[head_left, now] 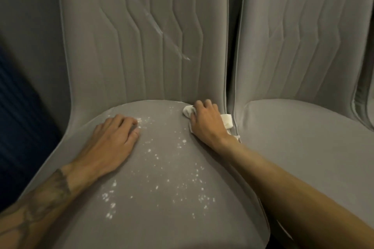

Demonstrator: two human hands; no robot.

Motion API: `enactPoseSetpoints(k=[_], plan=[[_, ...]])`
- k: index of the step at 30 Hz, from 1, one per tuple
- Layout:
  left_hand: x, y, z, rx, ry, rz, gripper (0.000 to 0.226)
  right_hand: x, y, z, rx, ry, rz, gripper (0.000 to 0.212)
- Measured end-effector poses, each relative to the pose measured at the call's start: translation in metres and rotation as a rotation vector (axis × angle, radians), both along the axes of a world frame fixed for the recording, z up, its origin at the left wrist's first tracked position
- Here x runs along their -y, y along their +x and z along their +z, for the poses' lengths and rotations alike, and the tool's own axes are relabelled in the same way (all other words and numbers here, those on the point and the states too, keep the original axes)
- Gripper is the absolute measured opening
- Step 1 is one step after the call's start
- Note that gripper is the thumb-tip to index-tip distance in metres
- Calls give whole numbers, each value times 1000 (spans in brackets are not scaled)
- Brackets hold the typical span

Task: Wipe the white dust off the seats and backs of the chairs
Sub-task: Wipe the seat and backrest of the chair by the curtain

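Two bare forearms come into my feed from the bottom edge, the left forearm (40, 204) tattooed and the right forearm (303, 192) plain. Both reach over the grey seat (162, 228) of the nearest chair. Closest to me on that seat lies the white dust (162, 170): loose flecks and small clumps scattered across the middle of the cushion, thickest at the near left and thinning toward the rear edge. It shows bright against the matte grey fabric.

Farther in, I see the left hand (115, 139) lying palm down on the left part of the seat. Its fingers are together and almost straight, with the tips slightly bent, touching the edge of the dusted patch and holding nothing. The right hand (206, 123) sits at the seat's rear right corner, where cushion meets back, with its fingers curled and clamped on a crumpled white cloth (188, 110). One wad shows past the fingertips, and another end sticks out on the right side of the hand.

Beyond the hands rises the back (121, 46) of the chair, grey with stitched vertical channels that kink partway up. A pale diagonal streak (168, 36) of dust runs across its centre. A second chair (303, 147) in the same grey stands just beside it on the right. A dark blue surface (16, 127) fills the left edge of my view.
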State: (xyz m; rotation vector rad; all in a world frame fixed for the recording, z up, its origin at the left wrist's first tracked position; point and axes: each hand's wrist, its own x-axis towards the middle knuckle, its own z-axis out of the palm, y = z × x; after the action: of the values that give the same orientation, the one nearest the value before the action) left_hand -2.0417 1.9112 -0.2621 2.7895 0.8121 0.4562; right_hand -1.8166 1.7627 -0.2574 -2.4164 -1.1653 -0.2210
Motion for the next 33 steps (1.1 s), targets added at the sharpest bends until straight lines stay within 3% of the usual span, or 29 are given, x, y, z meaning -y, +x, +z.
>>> enactPoseSetpoints(k=[7,10,15,21,24,28,30,33], plan=[[-26,-11,6,-45,-29,95,32,-20,-8,-5,-39,-9,159,34],[-42,-17,6,-61,-6,74,36,-21,6,-5,55,-36,94,26],[-77,-20,5,-41,-40,25,36,-64,-2,-1,-67,-40,-59,26],[-96,-19,1,12,-23,-79,31,-79,-34,-4,-43,-54,127,23],[-99,-22,-2,58,-1,-110,29,-66,-9,0,29,-120,-14,21],[-99,-23,-8,129,43,-103,24,-83,5,1,-18,-106,-182,25],[-96,-22,-11,135,51,-89,24,-107,-9,1,-90,-77,-141,28],[-96,-22,-13,145,64,-84,24,-128,-44,-6,-130,-34,105,23]])
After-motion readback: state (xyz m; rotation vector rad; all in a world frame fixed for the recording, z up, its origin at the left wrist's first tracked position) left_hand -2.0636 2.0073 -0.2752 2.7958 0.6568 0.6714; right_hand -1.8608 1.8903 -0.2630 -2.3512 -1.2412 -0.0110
